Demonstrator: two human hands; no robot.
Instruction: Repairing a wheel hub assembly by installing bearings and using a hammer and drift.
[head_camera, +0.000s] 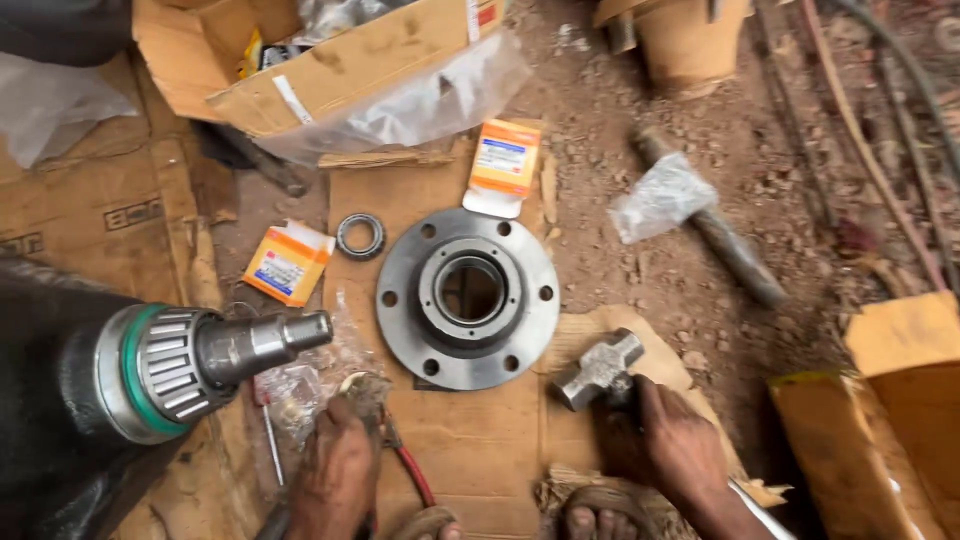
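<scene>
- Both forearms are cut off by the bottom edge, and the toes of 2 feet show there too.
- The left hand is seen from the back, so its fingertips are hidden; it is curled around a small grimy object that I cannot identify, beside red-handled pliers whose jaws are covered.
- The right hand is closed around the handle of a hammer; the handle is hidden inside the fist, and only the steel head sticks out up and to the left of the knuckles.
- The hammer head hovers or rests just beside the lower right rim of a round metal hub, which lies flat on cardboard with 6 visible bolt holes and an open centre.
- An axle shaft with a roller bearing enters from the left, its far end out of frame.
- A loose bearing ring and 2 small orange boxes lie above the hub.
</scene>
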